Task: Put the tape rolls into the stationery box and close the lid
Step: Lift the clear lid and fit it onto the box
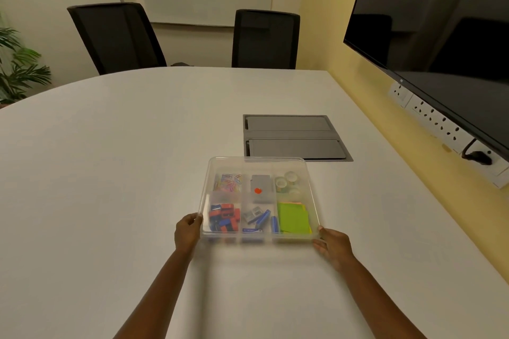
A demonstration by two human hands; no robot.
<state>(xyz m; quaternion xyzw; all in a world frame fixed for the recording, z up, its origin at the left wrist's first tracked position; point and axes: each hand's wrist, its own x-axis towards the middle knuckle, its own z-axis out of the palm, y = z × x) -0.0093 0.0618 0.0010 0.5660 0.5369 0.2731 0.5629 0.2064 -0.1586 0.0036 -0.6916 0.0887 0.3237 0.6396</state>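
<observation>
Both hands grip near corners of clear lid: left hand and right hand pinch rim for even seating on stationery box. Tape rolls already inside far-right compartment. Lid seemingly not fully latched; blur obscures.

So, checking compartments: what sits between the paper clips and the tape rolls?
Head view: a grey card with a red spot, between paper clips and tape rolls.

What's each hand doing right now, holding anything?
Left hand: closed on the near-left corner of the clear lid over the stationery box.
Right hand: gripping the lid's near-right corner.
</observation>
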